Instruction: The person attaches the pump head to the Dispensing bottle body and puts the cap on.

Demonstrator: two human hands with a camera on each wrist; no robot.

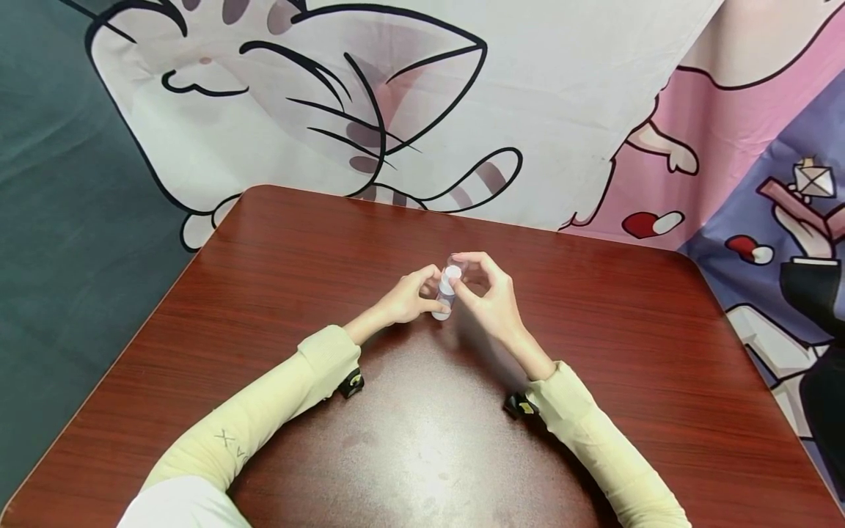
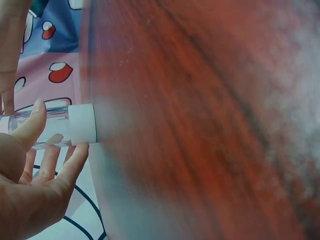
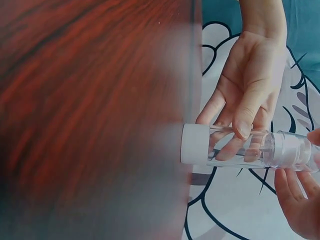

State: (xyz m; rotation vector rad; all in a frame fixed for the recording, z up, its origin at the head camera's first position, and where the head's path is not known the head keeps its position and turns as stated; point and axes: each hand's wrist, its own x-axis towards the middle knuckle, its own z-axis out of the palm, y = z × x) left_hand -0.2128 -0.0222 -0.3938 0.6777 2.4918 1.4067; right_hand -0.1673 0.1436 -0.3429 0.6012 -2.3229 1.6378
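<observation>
A small clear bottle (image 3: 235, 146) stands upright on the table, its white base (image 3: 195, 144) against the tabletop. My left hand (image 1: 404, 299) holds the transparent body between thumb and fingers, low on the bottle. Around the top is a clear cap (image 3: 304, 150), with a white collar inside it. The thumb and fingers of my right hand (image 1: 494, 302) pinch this cap from the other side. In the left wrist view, the thumb of my left hand (image 2: 35, 195) lies across the bottle; its upper end runs out of frame there.
The reddish-brown wooden table (image 1: 317, 249) reaches out on all sides of the hands, with glare near its front. Behind its far edge hangs a cloth (image 1: 548, 88) printed with a cartoon cat. Dark wrist cameras (image 1: 352, 383) sit under both sleeves.
</observation>
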